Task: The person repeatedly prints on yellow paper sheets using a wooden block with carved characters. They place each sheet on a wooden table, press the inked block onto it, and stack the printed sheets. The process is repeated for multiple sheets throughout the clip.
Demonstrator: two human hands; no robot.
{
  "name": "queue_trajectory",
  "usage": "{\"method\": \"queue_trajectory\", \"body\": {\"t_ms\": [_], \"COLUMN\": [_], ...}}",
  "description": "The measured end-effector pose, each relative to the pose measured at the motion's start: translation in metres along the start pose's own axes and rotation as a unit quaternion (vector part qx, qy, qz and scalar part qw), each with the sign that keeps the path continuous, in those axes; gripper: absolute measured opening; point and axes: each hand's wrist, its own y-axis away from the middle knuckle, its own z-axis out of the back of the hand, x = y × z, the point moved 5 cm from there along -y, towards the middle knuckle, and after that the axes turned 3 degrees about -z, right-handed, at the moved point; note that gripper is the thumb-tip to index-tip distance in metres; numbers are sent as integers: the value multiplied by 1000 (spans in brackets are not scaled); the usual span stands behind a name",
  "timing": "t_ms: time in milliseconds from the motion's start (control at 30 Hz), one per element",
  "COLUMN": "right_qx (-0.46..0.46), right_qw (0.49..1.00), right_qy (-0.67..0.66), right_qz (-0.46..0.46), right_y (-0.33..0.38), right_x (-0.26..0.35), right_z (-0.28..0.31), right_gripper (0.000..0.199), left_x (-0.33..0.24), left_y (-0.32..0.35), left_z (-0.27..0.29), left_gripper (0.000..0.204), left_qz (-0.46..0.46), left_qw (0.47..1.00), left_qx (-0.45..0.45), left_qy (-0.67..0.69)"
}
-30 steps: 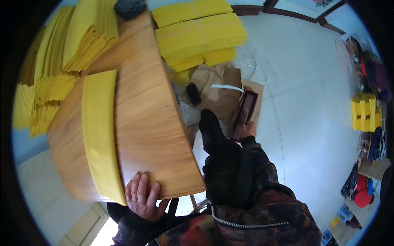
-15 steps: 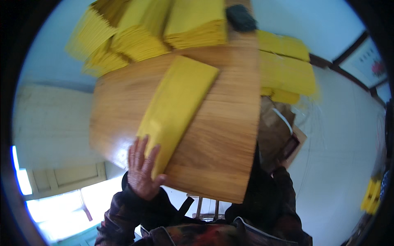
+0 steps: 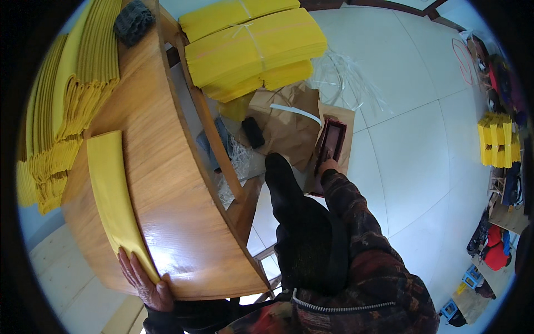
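Note:
My left hand (image 3: pixel 146 281) lies flat, fingers spread, on the near end of a long folded yellow paper bundle (image 3: pixel 111 189). That bundle rests on the wooden table (image 3: pixel 167 206), close to its near left side. Down at the right, my right hand (image 3: pixel 330 166) reaches low over a dark red rectangular tray or frame (image 3: pixel 335 133) with a paler inside. One finger points along it while the others look curled. What they hold, if anything, is hidden. Brown paper (image 3: pixel 286 119) lies beneath and beside the tray.
Fanned yellow paper stacks (image 3: pixel 83 89) and a dark grey crumpled bundle (image 3: pixel 133 22) sit at the table's far left. Tied yellow stacks (image 3: pixel 256 47) stand beyond a wooden bar (image 3: pixel 219 150). Loose clear strands (image 3: pixel 345 80) and a black block (image 3: pixel 253 132) lie near the brown paper.
The view has swung right, so the table appears farther left and more floor shows. My left hand stays on the yellow paper bundle. My right hand, earlier half hidden by the tray, shows more clearly.

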Motion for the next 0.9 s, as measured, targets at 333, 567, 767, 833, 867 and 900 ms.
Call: {"method": "queue_trajectory", "body": {"t_ms": [333, 567, 767, 833, 867, 900], "right_qx": [-9, 34, -12, -11, -9, -9], "right_qw": [996, 995, 991, 999, 999, 998], "right_qy": [-80, -50, -114, -43, 9, -55], "right_qz": [-35, -73, -65, -1, 43, 3], "right_y": [30, 20, 27, 29, 30, 31], "right_x": [8, -3, 3, 11, 16, 11], "right_z": [40, 30, 25, 29, 31, 33], "right_gripper": [36, 43, 43, 45, 46, 47], "left_x": [4, 4, 2, 3, 3, 3], "left_y": [1, 1, -1, 0, 0, 1], "left_z": [1, 1, 1, 0, -1, -1], "left_gripper": [73, 72, 73, 73, 73, 72], "left_qz": [16, 7, 11, 21, 23, 24], "left_qw": [1000, 1000, 1000, 999, 999, 999], "left_qx": [12, 4, 12, 22, 24, 23], "left_qy": [-9, -12, -11, -26, -20, -15]}}
